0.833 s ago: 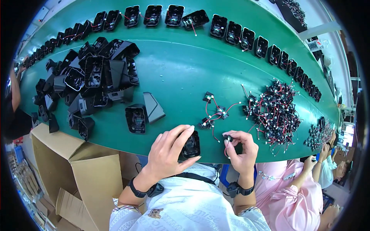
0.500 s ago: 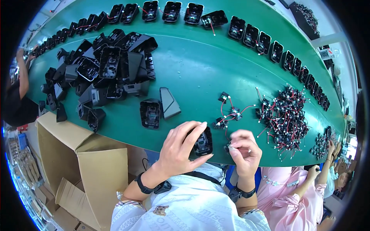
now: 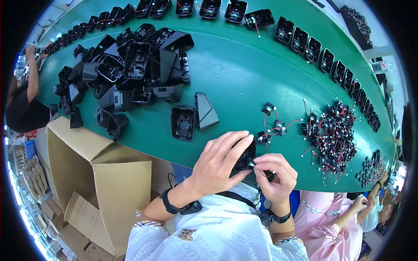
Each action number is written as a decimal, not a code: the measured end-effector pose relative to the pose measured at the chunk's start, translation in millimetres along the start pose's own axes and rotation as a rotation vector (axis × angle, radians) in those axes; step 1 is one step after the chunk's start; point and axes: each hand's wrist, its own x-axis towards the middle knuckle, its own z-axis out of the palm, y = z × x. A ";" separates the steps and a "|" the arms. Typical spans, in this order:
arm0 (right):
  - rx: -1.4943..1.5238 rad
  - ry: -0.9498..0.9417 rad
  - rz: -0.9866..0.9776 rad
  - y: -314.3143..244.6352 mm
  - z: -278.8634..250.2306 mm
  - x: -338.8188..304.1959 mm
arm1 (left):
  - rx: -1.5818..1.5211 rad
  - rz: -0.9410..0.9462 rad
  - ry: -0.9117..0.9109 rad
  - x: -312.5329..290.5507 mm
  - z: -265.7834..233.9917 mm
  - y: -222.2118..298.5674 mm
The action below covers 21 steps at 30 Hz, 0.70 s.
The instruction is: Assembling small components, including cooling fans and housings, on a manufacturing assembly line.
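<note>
My left hand (image 3: 220,163) is closed around a black plastic housing (image 3: 247,157), its open side up, at the table's near edge. My right hand (image 3: 278,175) pinches a small wired part (image 3: 251,164) right at the housing's right side; the fingers hide most of it. Just beyond the hands lie a few loose wired parts (image 3: 280,128) with red wires. A heap of the same wired parts (image 3: 333,139) is to the right. To the left of my hands, one housing (image 3: 183,123) lies open side up beside another lying on its side (image 3: 206,112).
Piled black housings (image 3: 137,61) cover the table's left part. Housings with wires line the far side in a long row (image 3: 285,30). An open cardboard box (image 3: 123,204) stands below the near edge at left. Co-workers sit at the right (image 3: 331,217) and far left (image 3: 26,104).
My right hand has brought the small wired part left, up against the housing. My left hand still holds the housing. The whole view has shifted slightly.
</note>
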 end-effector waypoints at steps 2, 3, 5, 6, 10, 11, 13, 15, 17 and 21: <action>-0.029 0.000 -0.037 0.5 2.1 1.6 | -0.037 0.014 0.017 -0.9 3.0 -2.3; -0.064 0.002 -0.075 0.7 3.0 2.3 | -0.034 0.012 0.015 0.2 2.9 -2.5; -0.097 0.003 -0.104 0.5 2.3 2.6 | -0.042 -0.002 0.030 1.8 2.7 -1.5; -0.134 0.006 -0.136 0.1 1.5 2.7 | -0.042 -0.005 0.028 1.3 2.6 -1.3; -0.176 -0.027 -0.172 -2.3 -4.1 4.2 | -0.038 -0.001 0.025 -2.7 2.3 -3.4; -0.179 -0.051 -0.184 -3.1 -5.2 5.0 | -0.023 0.008 0.009 -4.2 2.1 -3.9; -0.181 -0.074 -0.193 -4.1 -6.7 7.3 | -0.004 0.010 -0.008 -2.7 0.1 -1.2; -0.158 -0.155 -0.191 -4.3 -7.3 10.7 | 0.015 0.013 -0.024 -2.3 -0.3 -1.2; -0.146 -0.149 -0.155 -6.2 -3.6 14.6 | 0.030 0.014 -0.008 -2.3 0.1 -1.8; -0.186 -0.173 -0.122 -9.4 -2.4 15.4 | 0.057 0.024 -0.009 -2.2 1.7 -2.2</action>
